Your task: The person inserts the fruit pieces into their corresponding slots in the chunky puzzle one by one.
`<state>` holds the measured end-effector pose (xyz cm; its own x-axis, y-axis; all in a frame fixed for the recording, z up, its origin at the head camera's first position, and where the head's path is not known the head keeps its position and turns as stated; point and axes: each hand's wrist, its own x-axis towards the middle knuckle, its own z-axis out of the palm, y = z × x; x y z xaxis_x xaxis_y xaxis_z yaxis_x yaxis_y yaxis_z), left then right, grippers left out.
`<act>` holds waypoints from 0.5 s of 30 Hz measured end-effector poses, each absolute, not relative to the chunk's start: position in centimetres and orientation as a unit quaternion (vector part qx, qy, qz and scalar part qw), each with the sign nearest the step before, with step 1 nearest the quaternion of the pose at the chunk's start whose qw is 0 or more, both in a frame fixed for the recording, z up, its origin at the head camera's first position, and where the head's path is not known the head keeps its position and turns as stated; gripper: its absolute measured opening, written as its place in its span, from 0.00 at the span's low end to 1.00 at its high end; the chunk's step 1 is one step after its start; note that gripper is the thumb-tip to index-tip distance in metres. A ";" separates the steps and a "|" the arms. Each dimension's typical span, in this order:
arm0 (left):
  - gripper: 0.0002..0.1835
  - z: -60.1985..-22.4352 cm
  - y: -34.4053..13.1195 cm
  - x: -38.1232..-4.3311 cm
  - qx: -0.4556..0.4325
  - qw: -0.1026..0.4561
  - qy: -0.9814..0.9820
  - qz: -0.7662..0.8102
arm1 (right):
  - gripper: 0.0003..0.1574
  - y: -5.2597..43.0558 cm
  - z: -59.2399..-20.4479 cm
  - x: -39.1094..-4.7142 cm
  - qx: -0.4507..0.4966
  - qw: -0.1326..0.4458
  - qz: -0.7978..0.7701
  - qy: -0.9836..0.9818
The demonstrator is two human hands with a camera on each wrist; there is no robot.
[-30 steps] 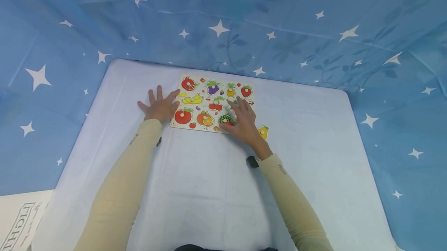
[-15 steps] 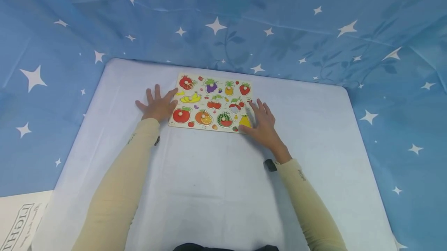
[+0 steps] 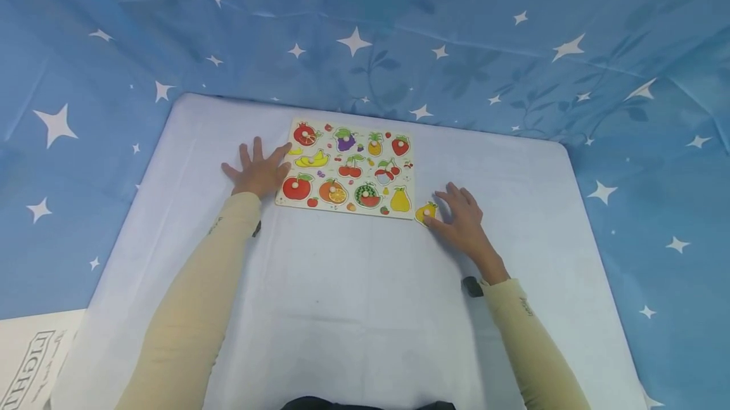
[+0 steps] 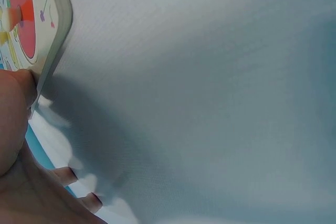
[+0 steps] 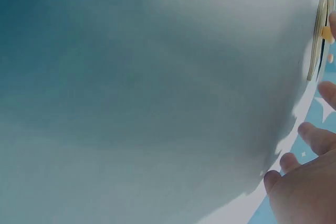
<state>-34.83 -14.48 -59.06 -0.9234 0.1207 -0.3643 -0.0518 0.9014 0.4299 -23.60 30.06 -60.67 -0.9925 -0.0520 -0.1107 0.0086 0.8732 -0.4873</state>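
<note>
A wooden knob puzzle board (image 3: pixel 365 212) with fruit pictures lies on the table in the head view. My left hand (image 3: pixel 259 175) rests at its left edge, fingers spread; the left wrist view shows a fingertip touching the edge of the board (image 4: pixel 58 30). A loose yellow pear puzzle piece (image 3: pixel 428 207) lies just off the board's lower right corner. Over it my right hand (image 3: pixel 463 223) hovers with parted fingers, the thumb by its knob. In the right wrist view the piece (image 5: pixel 316 40) appears edge-on, beside separated fingers. The pear slot (image 3: pixel 400 199) shows no knob.
Knobbed fruit pieces, such as the apple (image 3: pixel 296 188) and watermelon (image 3: pixel 367 199), sit in the board. A white cloth covers the table (image 3: pixel 353 308). Blue star-patterned fabric (image 3: pixel 365 11) hangs behind, and a printed white surface (image 3: pixel 34 359) shows at lower left.
My right hand has moved right from over the board to the loose pear piece, uncovering the pear slot and the cherries on the board's right side. The left hand stays at the left edge.
</note>
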 end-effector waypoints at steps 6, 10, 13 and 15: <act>0.36 -59.1 -14.6 -34.7 0.019 0.193 0.955 0.224 | 0.29 30.3 -60.1 -23.4 -0.008 0.074 -0.241 0.968; 0.36 -59.1 -14.6 -34.6 0.020 0.190 0.956 0.223 | 0.26 30.0 -59.4 -23.6 -0.021 0.080 -0.236 0.968; 0.36 -59.1 -14.6 -34.7 0.020 0.188 0.957 0.221 | 0.23 29.5 -59.1 -23.8 -0.020 0.081 -0.236 0.968; 0.37 -59.1 -14.5 -34.7 0.019 0.188 0.957 0.220 | 0.20 29.1 -59.0 -23.8 -0.016 0.078 -0.242 0.967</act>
<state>-34.74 -14.54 -59.10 -0.9288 0.1197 -0.3507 -0.0455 0.9023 0.4286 -23.81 29.13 -58.98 -0.9873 -0.0678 -0.1436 0.0077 0.8828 -0.4697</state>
